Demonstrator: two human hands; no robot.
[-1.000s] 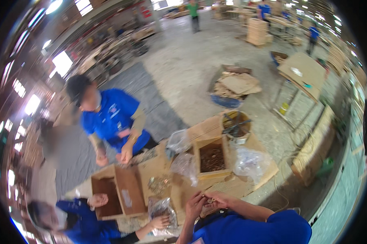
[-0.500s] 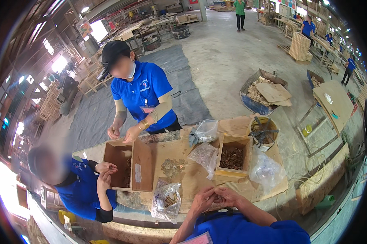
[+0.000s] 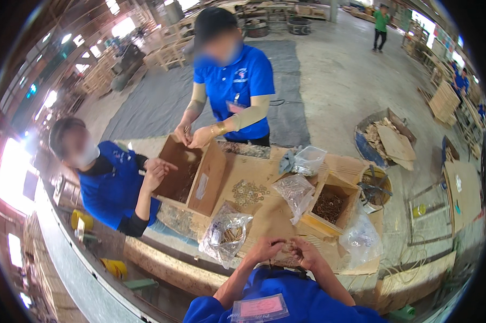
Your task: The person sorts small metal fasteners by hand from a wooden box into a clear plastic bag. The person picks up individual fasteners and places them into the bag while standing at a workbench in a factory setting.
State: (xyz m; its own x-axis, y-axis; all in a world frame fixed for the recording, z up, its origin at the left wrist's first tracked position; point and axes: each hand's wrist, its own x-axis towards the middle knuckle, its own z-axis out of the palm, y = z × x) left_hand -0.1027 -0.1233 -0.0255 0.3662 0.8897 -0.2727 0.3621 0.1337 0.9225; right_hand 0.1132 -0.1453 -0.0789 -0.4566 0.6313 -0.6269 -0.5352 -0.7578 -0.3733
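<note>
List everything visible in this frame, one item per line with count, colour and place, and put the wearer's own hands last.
Cardboard-covered worktable: one, brown, centre.
Open cardboard box: one, brown, table left, between two co-workers.
Small cardboard box of dark screws: one, brown, table right.
Loose pile of metal washers: one, brass-coloured, table centre.
Clear plastic bags: about four, around the washers and the screw box.
Round bin of wood scraps: one, blue, floor at right.
Co-workers in blue shirts: two, far side and left of the table.
Left hand: one, near table edge, fingers pinching small parts.
Right hand: one, touching the left, holding small parts.
</note>
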